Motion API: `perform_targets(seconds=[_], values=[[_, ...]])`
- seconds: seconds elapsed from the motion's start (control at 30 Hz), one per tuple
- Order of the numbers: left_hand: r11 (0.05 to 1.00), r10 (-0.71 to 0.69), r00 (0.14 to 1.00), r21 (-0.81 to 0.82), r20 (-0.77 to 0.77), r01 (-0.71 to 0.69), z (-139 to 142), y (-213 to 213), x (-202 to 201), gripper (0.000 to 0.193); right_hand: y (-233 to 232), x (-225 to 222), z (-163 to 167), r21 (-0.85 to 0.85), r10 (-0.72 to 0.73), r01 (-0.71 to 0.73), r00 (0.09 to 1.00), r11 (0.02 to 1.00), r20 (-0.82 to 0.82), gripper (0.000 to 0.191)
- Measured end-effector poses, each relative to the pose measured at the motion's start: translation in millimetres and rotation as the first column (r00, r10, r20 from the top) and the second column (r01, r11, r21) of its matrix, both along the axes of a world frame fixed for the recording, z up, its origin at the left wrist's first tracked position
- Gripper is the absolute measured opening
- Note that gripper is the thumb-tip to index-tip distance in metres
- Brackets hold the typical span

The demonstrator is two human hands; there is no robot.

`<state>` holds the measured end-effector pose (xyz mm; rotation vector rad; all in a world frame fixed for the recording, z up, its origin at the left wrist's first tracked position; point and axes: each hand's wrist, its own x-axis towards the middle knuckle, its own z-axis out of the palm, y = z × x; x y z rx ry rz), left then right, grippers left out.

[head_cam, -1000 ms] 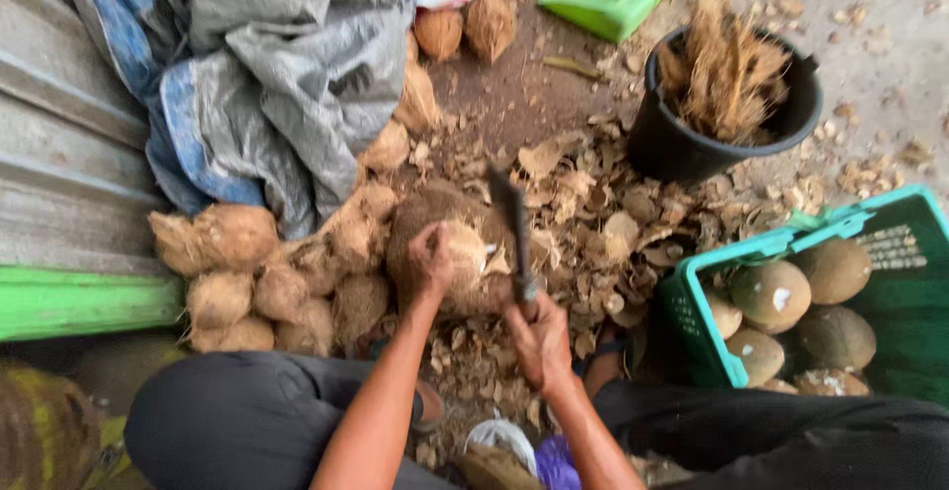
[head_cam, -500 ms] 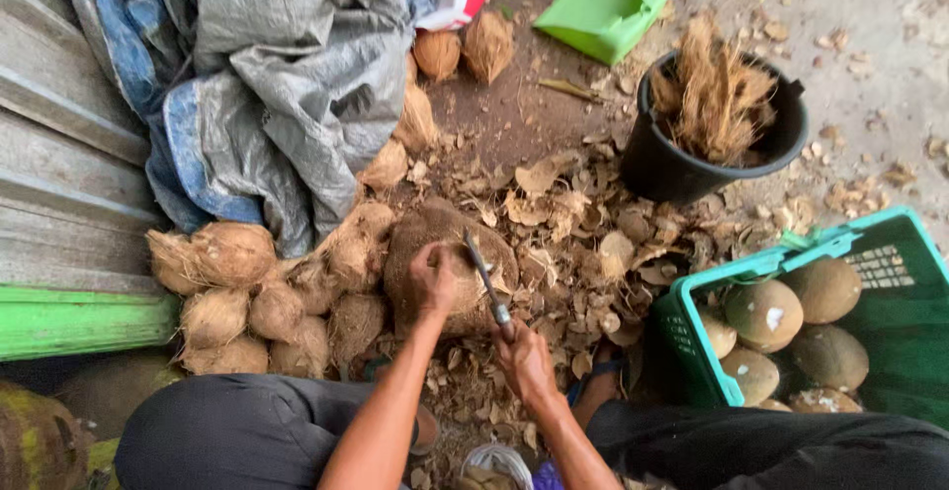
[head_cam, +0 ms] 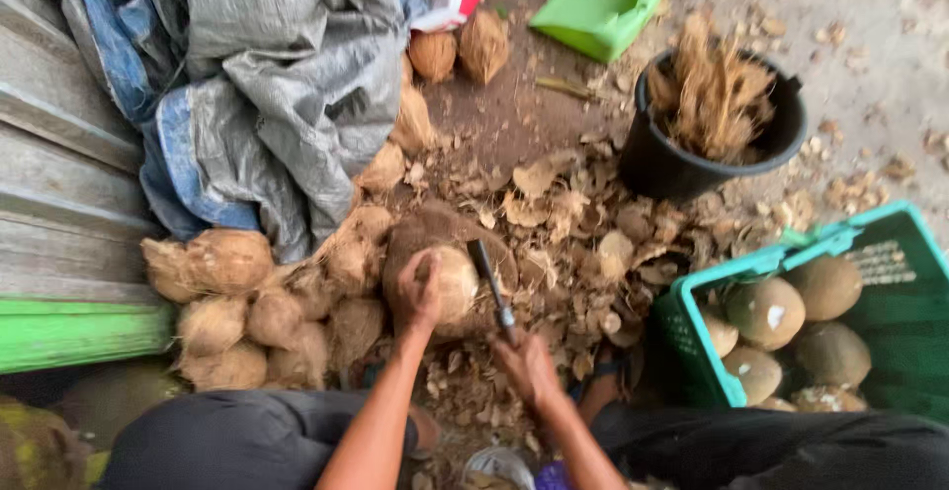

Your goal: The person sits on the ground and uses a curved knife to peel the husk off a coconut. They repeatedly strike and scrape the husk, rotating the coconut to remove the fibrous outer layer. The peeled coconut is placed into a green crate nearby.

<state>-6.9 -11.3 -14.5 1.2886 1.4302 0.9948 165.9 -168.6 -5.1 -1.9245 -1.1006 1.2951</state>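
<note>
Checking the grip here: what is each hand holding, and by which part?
Left hand steadies the coconut from its top-left side; right hand grips the knife by its handle.

One black bucket (head_cam: 682, 169) holds husk fibre. One green crate (head_cam: 692, 337) holds about five peeled coconuts (head_cam: 766, 312). One green dustpan (head_cam: 603, 0) lies on the ground. Roughly ten unhusked coconuts (head_cam: 227, 263) sit piled left. One knife (head_cam: 491, 287) and two hands show.
</note>
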Motion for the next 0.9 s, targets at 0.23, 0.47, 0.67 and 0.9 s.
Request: perform_targets(seconds=[0.23,0.47,0.67,0.9], values=[[0.999,-0.038,0.995,0.022,0.097,0.036,41.4,-7.4,-1.0,0.064,-2.3,-2.8,2.2,0.036,-0.113,0.123,0.974,0.992,-0.197,0.037],[0.993,0.09,0.992,-0.072,-0.092,-0.097,20.8,-2.6,0.5,0.048,5.8,-1.6,59.9,-0.115,-0.157,0.146,0.983,0.983,-0.094,0.04],[0.975,0.19,0.91,-0.04,-0.369,-0.22,-9.4,25.7,26.2,0.049,14.2,1.4,105.2,0.125,-0.279,0.306,0.941,0.944,-0.193,0.042],[0.919,0.246,0.936,-0.246,-0.251,-0.308,-3.1,31.8,38.7,0.046,21.1,-11.6,89.5,0.049,-0.137,0.142,0.986,0.989,-0.095,0.04]])
